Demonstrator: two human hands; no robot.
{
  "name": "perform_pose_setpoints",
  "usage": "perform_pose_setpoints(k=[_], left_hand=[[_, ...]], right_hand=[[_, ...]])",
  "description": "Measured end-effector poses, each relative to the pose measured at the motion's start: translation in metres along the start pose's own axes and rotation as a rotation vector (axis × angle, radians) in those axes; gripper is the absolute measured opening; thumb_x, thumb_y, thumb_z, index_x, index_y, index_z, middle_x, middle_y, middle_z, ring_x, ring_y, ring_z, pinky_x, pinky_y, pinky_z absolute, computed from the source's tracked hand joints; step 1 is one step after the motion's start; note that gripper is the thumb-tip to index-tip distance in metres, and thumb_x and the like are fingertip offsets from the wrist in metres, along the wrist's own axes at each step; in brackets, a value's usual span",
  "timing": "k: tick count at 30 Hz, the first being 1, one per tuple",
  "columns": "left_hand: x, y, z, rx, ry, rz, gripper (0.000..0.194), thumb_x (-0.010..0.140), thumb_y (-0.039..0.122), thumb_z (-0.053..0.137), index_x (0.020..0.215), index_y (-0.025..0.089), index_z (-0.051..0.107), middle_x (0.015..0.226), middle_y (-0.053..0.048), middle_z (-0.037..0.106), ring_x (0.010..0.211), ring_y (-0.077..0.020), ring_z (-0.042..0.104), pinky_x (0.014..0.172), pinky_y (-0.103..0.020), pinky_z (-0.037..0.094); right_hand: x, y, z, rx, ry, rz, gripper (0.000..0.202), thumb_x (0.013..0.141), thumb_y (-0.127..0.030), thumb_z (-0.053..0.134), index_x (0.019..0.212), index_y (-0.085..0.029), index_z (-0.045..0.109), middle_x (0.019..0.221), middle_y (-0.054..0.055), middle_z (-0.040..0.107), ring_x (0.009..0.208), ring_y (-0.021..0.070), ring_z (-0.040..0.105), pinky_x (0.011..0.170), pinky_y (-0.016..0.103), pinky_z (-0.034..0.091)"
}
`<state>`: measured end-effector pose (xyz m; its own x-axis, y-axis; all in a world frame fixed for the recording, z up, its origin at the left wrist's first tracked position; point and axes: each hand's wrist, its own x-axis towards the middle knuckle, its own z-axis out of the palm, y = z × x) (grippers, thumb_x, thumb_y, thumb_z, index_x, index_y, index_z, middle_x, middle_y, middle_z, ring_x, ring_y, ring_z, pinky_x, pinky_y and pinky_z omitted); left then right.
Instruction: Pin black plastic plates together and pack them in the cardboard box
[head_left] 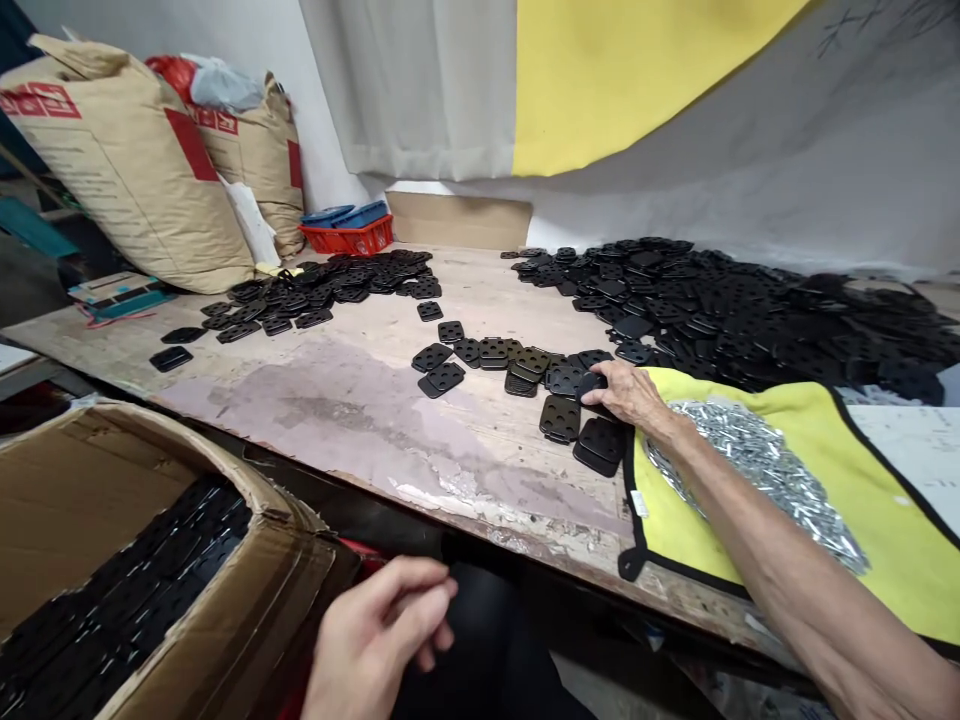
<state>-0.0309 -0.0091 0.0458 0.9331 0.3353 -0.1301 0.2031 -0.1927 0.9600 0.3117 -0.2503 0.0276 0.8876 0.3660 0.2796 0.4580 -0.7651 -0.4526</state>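
Observation:
My right hand (630, 398) reaches over the table and has its fingers closed on a black plate (591, 386), at the right end of a loose row of black plates with holes (529, 362). Two more small stacks (560, 418) lie just in front of it. Under my right forearm, a yellow cloth (682, 545) bears a heap of silver metal pins (780, 470). My left hand (382, 630) is held low before the table's front edge, near the cardboard box, with its fingers curled and nothing visible in them.
A large pile of black plates (697, 300) fills the back right; a smaller one (330, 285) lies back left. An open cardboard box (277, 560) of black plates stands front left. Paper sacks (142, 170) and a red basket (352, 238) stand behind the wooden table (337, 400).

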Motion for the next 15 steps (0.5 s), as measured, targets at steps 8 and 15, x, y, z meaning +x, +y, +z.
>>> perform_pose_setpoints(k=[8, 15], left_hand=[[0.095, 0.038, 0.071, -0.857, -0.497, -0.334, 0.049, 0.081, 0.053, 0.059, 0.088, 0.005, 0.065, 0.081, -0.018, 0.070, 0.063, -0.0245, 0.068, 0.051, -0.031, 0.053], [0.056, 0.020, 0.103, -1.070, -0.869, -0.665, 0.052, 0.092, 0.053, 0.041, 0.098, 0.009, 0.066, 0.084, -0.015, 0.072, 0.072, -0.0238, 0.071, 0.058, -0.030, 0.054]], right_hand=[[-0.037, -0.055, -0.047, 0.367, -0.016, -0.189, 0.019, 0.080, -0.029, 0.053, 0.086, -0.017, 0.067, 0.082, 0.005, 0.068, 0.075, 0.0183, 0.064, 0.070, 0.030, 0.051], [-0.171, -0.144, -0.062, 0.272, -0.417, -0.879, 0.017, 0.090, -0.012, 0.051, 0.097, -0.017, 0.065, 0.088, 0.007, 0.068, 0.092, 0.0191, 0.058, 0.093, 0.039, 0.043]])
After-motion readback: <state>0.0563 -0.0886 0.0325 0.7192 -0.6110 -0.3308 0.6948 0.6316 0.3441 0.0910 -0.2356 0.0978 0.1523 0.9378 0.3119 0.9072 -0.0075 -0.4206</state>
